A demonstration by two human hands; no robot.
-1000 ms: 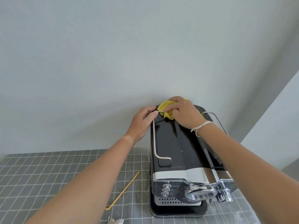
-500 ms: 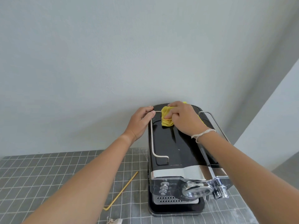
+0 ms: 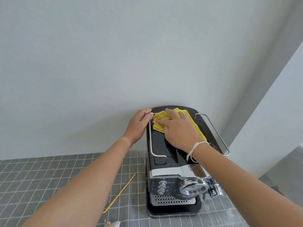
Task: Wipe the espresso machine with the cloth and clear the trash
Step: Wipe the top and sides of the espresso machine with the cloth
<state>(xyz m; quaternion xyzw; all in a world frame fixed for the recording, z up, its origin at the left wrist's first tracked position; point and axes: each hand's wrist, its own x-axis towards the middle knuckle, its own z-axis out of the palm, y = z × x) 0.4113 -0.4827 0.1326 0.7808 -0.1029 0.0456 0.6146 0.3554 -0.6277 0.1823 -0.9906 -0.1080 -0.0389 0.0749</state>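
Yellow cloth (image 3: 159, 119), crumpled, on glossy blk espresso machine (image 3: 159, 145) under flat R hand (image 3: 178, 130); L hand (image 3: 139, 123) curled round chrome rail (image 3: 150, 138).

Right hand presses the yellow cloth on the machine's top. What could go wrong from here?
1. The cloth is bunched under the right hand beside the wire rail; its folds might snag and leave strips unwiped.
2. The left hand braces only the rear corner of the espresso machine, so a hard stroke may shift it.
3. The yellow stick and crumpled scrap on the tablecloth could be overlooked.

right hand (image 3: 178, 130) pressing cloth (image 3: 159, 118), espresso machine (image 3: 164, 145)
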